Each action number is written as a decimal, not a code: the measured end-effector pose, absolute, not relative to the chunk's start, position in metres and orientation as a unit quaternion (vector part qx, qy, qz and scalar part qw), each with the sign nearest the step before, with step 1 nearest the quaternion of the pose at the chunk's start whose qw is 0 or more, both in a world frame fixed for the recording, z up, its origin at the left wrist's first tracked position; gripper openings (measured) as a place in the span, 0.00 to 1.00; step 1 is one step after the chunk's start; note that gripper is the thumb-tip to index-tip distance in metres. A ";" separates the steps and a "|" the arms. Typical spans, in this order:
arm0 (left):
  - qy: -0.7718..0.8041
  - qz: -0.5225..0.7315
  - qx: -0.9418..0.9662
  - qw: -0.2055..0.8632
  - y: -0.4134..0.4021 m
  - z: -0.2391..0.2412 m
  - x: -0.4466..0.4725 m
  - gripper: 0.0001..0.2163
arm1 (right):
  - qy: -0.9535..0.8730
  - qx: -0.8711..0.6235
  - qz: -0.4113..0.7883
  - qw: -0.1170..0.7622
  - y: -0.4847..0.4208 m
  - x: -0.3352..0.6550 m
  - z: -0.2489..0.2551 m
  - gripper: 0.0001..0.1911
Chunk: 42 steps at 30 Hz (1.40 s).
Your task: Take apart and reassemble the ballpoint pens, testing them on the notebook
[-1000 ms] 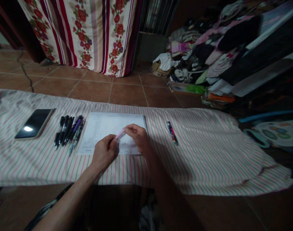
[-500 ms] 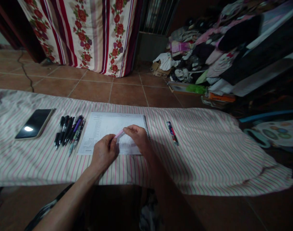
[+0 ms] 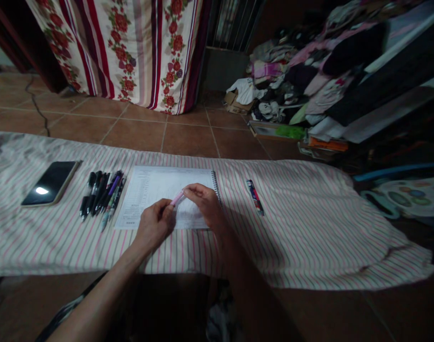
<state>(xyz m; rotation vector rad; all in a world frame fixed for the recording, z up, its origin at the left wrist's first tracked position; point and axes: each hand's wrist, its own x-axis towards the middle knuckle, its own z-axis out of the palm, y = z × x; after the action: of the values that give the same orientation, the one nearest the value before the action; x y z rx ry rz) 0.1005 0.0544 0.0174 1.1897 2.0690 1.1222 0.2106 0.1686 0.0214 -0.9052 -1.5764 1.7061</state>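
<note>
A slim pink pen [image 3: 176, 197] is held slantwise between my two hands, just over a spiral-bound notebook [image 3: 160, 183] with a printed page. My left hand [image 3: 155, 219] is closed around its lower end. At the upper end, the fingertips of my right hand [image 3: 203, 199] pinch the tip. Part of the pen is hidden inside the fingers. Left of the notebook lies a row of several pens [image 3: 101, 192], mostly black, one of them purple. A single dark pen with red and blue markings [image 3: 255, 197] rests on the cloth to the right.
A striped cloth [image 3: 309, 228] covers the low surface. At its left lies a phone [image 3: 51, 184], screen up. Beyond are a tiled floor [image 3: 138, 133], a floral curtain [image 3: 142, 52] and a heap of clothes [image 3: 302, 76]. A patterned plastic item [image 3: 416, 197] stands at the right edge.
Both hands stay over the notebook with the pink pen between them. The left hand has shifted very slightly to the right; everything else lies as before.
</note>
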 end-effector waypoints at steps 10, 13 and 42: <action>0.783 0.369 0.467 0.180 0.052 0.025 0.106 0.14 | -0.594 -0.383 0.627 0.327 0.167 0.206 0.018 0.11; 0.780 0.380 0.448 0.218 0.053 0.025 0.105 0.13 | -0.600 -0.373 0.626 0.329 0.167 0.206 0.022 0.10; 0.767 0.405 0.432 0.249 0.054 0.021 0.102 0.12 | -0.610 -0.373 0.613 0.334 0.171 0.209 0.018 0.11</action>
<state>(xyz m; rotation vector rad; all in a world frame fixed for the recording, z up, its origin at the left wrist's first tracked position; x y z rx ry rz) 0.1021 0.0538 0.0215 1.1756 2.0883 1.1045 0.2091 0.1710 0.0179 -0.9748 -1.5937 1.6016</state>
